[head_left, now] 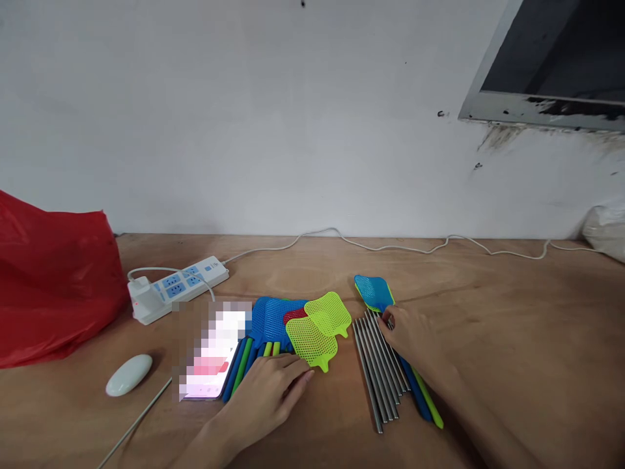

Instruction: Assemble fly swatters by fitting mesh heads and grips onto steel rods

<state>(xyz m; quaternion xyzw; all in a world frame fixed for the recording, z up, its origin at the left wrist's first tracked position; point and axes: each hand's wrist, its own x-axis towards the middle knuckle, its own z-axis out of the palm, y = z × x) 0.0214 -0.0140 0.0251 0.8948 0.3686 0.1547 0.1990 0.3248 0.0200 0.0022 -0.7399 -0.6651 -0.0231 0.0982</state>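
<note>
My left hand rests with fingers stretched over the handles of a pile of fly swatters. Blue swatter heads and a partly covered red head lie behind yellow-green ones. My fingertips are near the neck of the closest yellow-green head. My right hand is closed, thumb and finger pinching at the upper end of a metal rod in a fanned row of several silver rods. Beside it, a blue fly swatter lies over a yellow-green one, their handles emerging below my hand.
A lit phone, partly blurred, lies left of the swatters. Farther left are a white mouse, a power strip and a red bag. A white cable runs along the wall; a whitish bag sits far right.
</note>
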